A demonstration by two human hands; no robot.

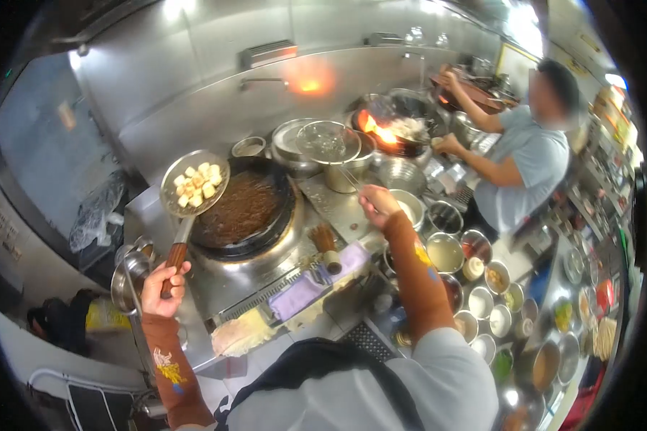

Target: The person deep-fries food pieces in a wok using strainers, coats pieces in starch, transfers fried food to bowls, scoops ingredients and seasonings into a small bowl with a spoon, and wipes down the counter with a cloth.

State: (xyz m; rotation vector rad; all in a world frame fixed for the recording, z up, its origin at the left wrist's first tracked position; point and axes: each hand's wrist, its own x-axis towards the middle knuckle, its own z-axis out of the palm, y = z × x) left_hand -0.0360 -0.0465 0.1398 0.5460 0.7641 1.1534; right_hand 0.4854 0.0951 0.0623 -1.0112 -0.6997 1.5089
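My left hand (165, 287) is wrapped round the wooden handle of a perforated skimmer (216, 159). Pale browned cubes (198, 184) lie in its bowl, held up at the left rim of a wok (241, 205) of dark brown liquid. In my right hand (378, 204) is the thin handle of a wire mesh strainer (328, 141). The strainer's round mesh is over or on a metal pot (343, 174) right of the wok; whether it touches the rim I cannot tell. Both forearms wear brown sleeves.
A co-worker (521, 158) stands at the right by a flaming wok (399, 140). A bamboo brush (326, 241) and a purple cloth (320, 284) lie along the stove front. Several bowls of ingredients (482, 302) crowd the right side. Metal bowls (128, 280) sit at the left.
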